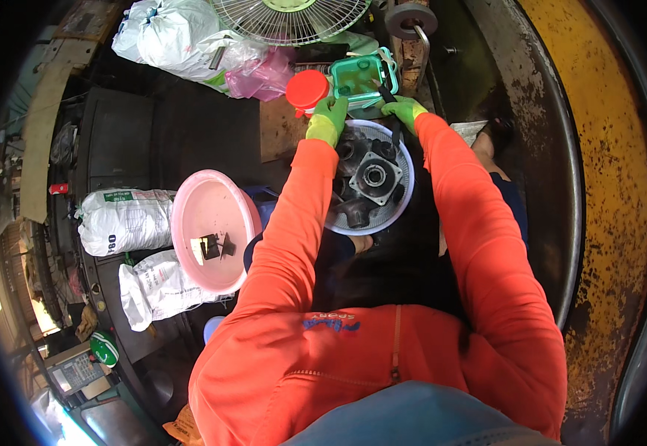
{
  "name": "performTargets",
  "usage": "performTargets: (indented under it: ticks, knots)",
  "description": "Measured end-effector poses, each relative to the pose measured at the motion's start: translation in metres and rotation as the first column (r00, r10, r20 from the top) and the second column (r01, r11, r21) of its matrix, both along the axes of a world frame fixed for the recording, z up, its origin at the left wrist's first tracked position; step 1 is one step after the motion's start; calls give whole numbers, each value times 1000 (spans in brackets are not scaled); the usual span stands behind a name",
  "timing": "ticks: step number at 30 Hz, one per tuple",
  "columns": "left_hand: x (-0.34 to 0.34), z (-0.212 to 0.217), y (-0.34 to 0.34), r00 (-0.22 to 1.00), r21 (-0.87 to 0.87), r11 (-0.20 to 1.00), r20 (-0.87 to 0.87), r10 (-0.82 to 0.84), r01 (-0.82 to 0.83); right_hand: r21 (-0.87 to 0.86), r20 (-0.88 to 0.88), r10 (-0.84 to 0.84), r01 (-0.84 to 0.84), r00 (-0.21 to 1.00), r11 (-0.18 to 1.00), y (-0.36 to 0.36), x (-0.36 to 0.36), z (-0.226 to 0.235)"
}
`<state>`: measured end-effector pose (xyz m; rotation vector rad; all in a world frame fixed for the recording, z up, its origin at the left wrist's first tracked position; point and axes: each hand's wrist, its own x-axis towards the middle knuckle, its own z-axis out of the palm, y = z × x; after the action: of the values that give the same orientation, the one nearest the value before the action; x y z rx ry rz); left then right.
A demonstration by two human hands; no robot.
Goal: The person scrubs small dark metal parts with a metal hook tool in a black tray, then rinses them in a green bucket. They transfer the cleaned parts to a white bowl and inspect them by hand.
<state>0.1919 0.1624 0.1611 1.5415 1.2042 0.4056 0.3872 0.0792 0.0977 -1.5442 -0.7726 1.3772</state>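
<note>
My left hand (329, 121), in a green glove, is closed beside a teal container (336, 73) of greenish liquid, its fingertips by the near left corner; what they grip is hidden. My right hand (405, 111), gloved too, is closed at a long dark strip-like piece (395, 131) that slants down over a basket's far edge. Below both hands sits a round pale basket (411, 182) holding several dark machined parts. On top among them lies a square flanged part (375, 178) with a round bore. A red lid (308, 91) is just left of the container.
A pink basin (182, 195) with small dark pieces stands at left, by white sacks (127, 219). A fan (290, 15) and white bags (171, 33) are at the far side. A worn yellow metal edge (598, 149) runs along the right. Another person's foot (485, 140) shows at right.
</note>
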Motion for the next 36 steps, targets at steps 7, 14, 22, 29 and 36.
performTargets:
  ticks: [7, 14, 22, 29, 36]
  knots:
    - [-10, 26, -26, 795, 487, 759, -603, -67, 433, -424, 578, 437, -204, 689, 883, -12, -1, 61]
    - [60, 4, -3, 749, 673, 456, -662, 21, 582, -350, 780, 391, -176, 489, 920, -63, -8, 182]
    - [78, -38, 13, 937, 856, 402, -350, -15, 326, 285, 337, -519, 441, 785, 851, -281, -69, 287]
    - [80, -50, 18, 931, 868, 388, -360, 60, 311, 623, 493, -847, 599, 198, 502, -413, -149, 369]
    - [82, -53, 25, 804, 635, 558, -586, -104, 534, 850, 349, -937, 428, -25, 306, -441, -144, 388]
